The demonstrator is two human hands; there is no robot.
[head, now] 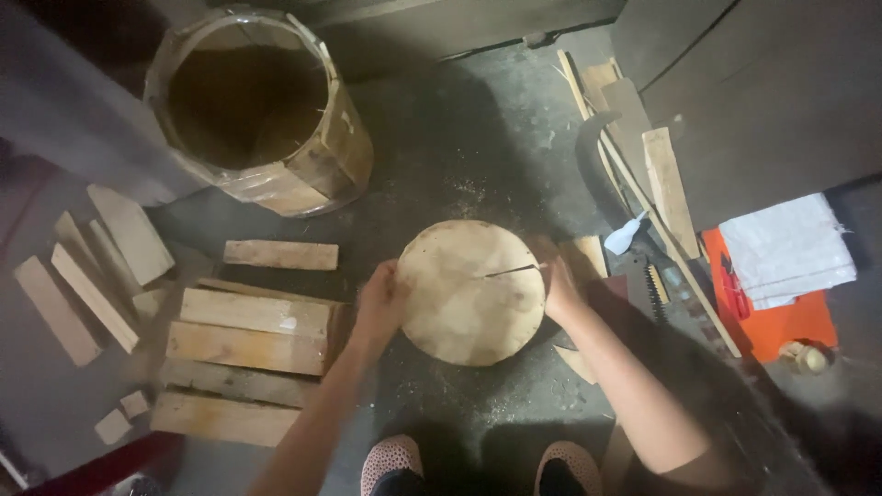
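My two feet in pink dotted shoes (390,459) stand on the dark dusty floor (478,147), just below the round pale wooden disc (469,298). The disc lies flat on the floor in front of me, and I will tell where things are from it.

My left hand (378,303) is curled around the disc's left edge and my right hand (558,287) is curled around its right edge. Both hands hold the disc. A thin dark crack (513,270) runs in from the right edge, close to my right fingers.

I think I am at the step of turning or lifting the disc. The next move needs both hands to keep hold and rise together, so the crack does not open more.

Left of the disc, touching my left arm's side, lies a stack of flat pale wooden boards (248,354). It is close and could get in the way if I swing left. Further left lie short loose wood pieces (87,285).

Right of the disc are long thin wood strips (669,188), a curved dark metal blade (593,161) and an orange flat thing with a white cloth on it (781,276). The blade looks sharp, so I should keep away.

Far above the disc, to the left, stands a big open wooden barrel wrapped in clear film (262,110), tilted a bit. Sawdust lies between it and the disc.
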